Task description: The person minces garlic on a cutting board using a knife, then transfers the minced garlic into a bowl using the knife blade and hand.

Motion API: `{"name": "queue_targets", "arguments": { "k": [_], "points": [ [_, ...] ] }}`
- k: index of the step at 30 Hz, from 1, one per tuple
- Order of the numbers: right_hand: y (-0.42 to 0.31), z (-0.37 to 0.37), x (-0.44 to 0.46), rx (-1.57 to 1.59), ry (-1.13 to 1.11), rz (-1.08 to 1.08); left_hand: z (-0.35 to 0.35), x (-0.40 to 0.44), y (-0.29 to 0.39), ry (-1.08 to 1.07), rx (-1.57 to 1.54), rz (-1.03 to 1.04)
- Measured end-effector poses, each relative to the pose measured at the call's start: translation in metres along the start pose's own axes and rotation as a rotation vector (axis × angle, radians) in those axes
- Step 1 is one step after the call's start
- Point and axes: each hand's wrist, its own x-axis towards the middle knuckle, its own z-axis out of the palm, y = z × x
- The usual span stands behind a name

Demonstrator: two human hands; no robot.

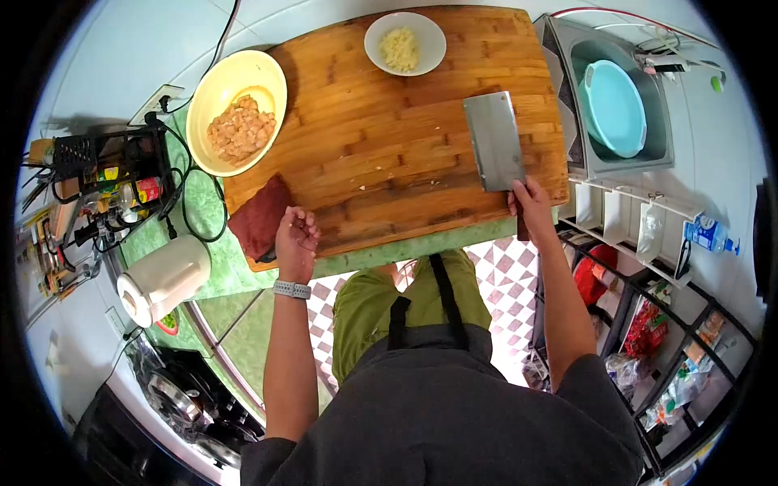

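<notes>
My right hand (532, 206) is closed on the dark handle of a cleaver (493, 139), whose broad blade lies over the right side of the wooden cutting board (365, 121). Palm up, with loosely curled fingers, my left hand (297, 243) hovers at the board's front left edge and holds nothing that I can see. Beside it a dark red cloth (263, 217) lies over the board's corner. Diced raw meat (241, 130) fills part of a yellow bowl (272, 71) at the back left. A white bowl (435, 44) at the back holds minced garlic (399, 49). A few small scraps are scattered mid-board.
On the right, a metal sink (577, 49) contains a turquoise basin (616, 109). A white kettle-like container (166, 279) and a black rack (121, 174) of bottles stand left, with dark cables nearby. Black shelving (681, 332) is at the lower right.
</notes>
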Motion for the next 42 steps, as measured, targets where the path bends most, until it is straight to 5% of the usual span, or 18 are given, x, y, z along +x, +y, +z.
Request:
{"name": "queue_targets", "arguments": {
  "k": [18,27,42],
  "points": [
    [-0.044,0.154,-0.005,-0.252,-0.409,0.007,-0.037,-0.016,0.015,-0.108,-0.027,0.003],
    [-0.045,0.139,-0.001,-0.197,-0.476,0.022,-0.032,-0.016,-0.001,-0.067,0.057,-0.021],
    [0.034,0.094,-0.091,0.186,-0.024,0.119,0.056,0.054,0.004,-0.261,1.197,0.393]
  ]
}}
